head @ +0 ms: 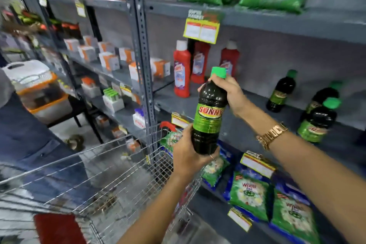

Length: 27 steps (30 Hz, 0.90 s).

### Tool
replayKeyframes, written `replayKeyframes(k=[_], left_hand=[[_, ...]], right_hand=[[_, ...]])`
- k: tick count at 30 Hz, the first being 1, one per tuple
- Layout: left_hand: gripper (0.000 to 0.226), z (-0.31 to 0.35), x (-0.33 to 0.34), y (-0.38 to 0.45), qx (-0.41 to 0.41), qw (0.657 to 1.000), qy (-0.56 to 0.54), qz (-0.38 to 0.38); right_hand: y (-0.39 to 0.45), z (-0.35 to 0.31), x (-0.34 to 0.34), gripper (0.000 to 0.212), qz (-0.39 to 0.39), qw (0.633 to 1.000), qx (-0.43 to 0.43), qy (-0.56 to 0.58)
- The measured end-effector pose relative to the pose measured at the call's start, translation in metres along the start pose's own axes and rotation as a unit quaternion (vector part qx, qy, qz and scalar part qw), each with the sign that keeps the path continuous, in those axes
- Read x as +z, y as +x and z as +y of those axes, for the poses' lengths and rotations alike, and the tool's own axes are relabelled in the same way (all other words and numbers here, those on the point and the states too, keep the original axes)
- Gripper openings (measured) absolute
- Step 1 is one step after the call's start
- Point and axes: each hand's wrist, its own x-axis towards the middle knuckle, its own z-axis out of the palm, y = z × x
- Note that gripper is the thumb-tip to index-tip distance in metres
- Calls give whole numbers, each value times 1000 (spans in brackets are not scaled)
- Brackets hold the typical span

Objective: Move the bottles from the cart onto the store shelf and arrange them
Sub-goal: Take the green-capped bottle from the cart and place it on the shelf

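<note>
I hold a dark bottle (210, 113) with a green cap and a green "SUNNY" label upright in front of the grey store shelf (247, 123). My left hand (190, 154) cups its base from below. My right hand (229, 93) grips its neck just under the cap. Three matching dark bottles (281, 91) stand on the same shelf to the right. Three red bottles (181, 69) stand at the shelf's left end. The wire cart (83, 176) sits below and left of my hands.
Green detergent bags (249, 194) fill the shelf below and the one above. A steel upright post (142, 45) divides this bay from shelves of small boxes on the left. A person in dark trousers (29, 134) stands at the left beside stacked plastic containers (39, 89).
</note>
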Motion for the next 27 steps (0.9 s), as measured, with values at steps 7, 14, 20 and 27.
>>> replayKeyframes(k=[7, 14, 20, 27], left_hand=[[66, 46, 25, -7, 51, 998, -20, -18], [78, 48, 76, -13, 11, 990, -58, -132], [75, 37, 138, 5, -42, 964, -118, -233], [65, 13, 212, 54, -46, 936, -126, -325]], right_hand=[[-41, -44, -56, 1, 42, 992, -17, -115], [-63, -51, -112, 23, 102, 953, 11, -283], [-54, -27, -151, 29, 191, 905, 44, -379], [-23, 5, -182, 33, 264, 839, 63, -472]])
